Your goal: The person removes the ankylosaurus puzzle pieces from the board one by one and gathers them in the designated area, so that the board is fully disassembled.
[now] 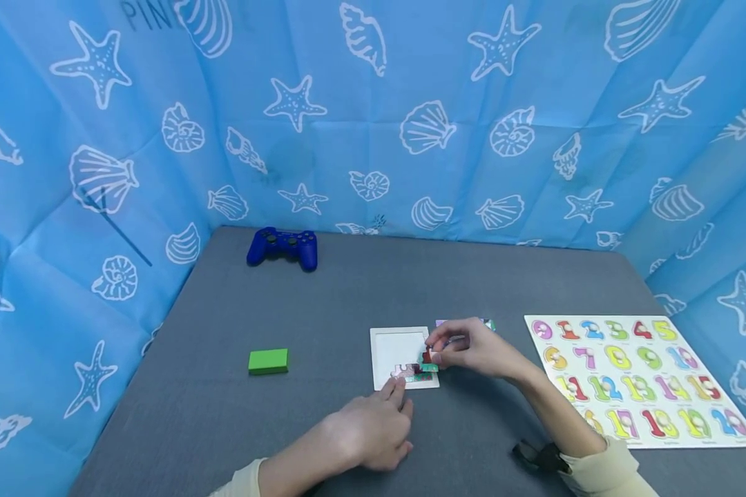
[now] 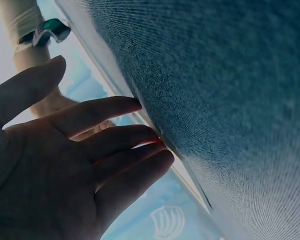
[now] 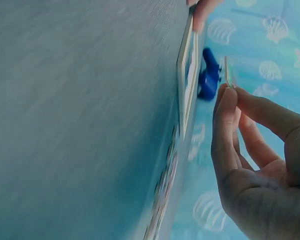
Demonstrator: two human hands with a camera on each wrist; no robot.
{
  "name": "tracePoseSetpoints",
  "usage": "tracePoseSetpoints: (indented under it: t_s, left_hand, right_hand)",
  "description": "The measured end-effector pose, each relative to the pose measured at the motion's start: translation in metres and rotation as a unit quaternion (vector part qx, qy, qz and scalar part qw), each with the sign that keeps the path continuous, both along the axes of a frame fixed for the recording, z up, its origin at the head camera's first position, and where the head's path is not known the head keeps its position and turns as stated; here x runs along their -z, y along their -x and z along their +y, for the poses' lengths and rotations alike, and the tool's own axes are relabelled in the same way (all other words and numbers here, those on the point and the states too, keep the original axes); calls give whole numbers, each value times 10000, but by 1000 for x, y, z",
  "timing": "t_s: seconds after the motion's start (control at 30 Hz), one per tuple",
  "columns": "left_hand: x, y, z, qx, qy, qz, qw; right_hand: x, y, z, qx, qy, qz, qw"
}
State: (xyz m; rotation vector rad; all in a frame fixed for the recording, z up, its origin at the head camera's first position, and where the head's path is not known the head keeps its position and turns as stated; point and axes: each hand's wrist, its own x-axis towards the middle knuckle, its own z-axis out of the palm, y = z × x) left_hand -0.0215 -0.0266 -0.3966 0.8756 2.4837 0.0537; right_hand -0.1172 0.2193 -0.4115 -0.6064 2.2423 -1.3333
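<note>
A small white puzzle frame [image 1: 382, 352] lies on the grey table, with a few joined jigsaw pieces [image 1: 404, 371] along its near edge. My right hand [image 1: 472, 348] pinches a jigsaw piece [image 1: 431, 362] between thumb and fingers over the frame's right side. Seen from the right wrist, that piece [image 3: 227, 72] stands edge-on at the fingertips, raised above the frame [image 3: 182, 75]. My left hand [image 1: 376, 428] rests at the frame's near edge, fingers extended and fingertips by the joined pieces. In the left wrist view its fingers [image 2: 125, 135] are fairly straight and spread.
More colourful pieces [image 1: 488, 323] lie partly hidden behind the right hand. A number puzzle board [image 1: 603, 345] occupies the table's right side. To the left sits a green block [image 1: 269, 361], and a blue game controller [image 1: 282, 247] lies at the back. A patterned blue curtain [image 1: 348, 138] encloses the table.
</note>
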Motion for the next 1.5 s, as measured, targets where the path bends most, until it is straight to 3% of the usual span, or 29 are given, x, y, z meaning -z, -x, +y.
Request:
tracePoseSetpoints:
  t_s: [0.23, 0.43, 0.77, 1.17, 1.5]
  left_hand:
    - [2, 2, -3, 45, 23, -206, 9998]
    - [-1, 5, -5, 127, -56, -205, 9997]
    - [-5, 12, -9, 187, -207, -449, 9986]
    - [-7, 6, -5, 208, -247, -108, 9994]
    - [-6, 4, 7, 541, -183, 126, 9983]
  right_hand:
    - [7, -5, 25, 193, -228, -58, 9995]
    - [12, -6, 27, 94, -490, 298, 9983]
    - [2, -6, 25, 113, -1070, 601, 9924]
    - [-7, 0, -1, -482, -577, 472, 9961]
    - [-2, 13, -35, -957, -490, 167, 9941]
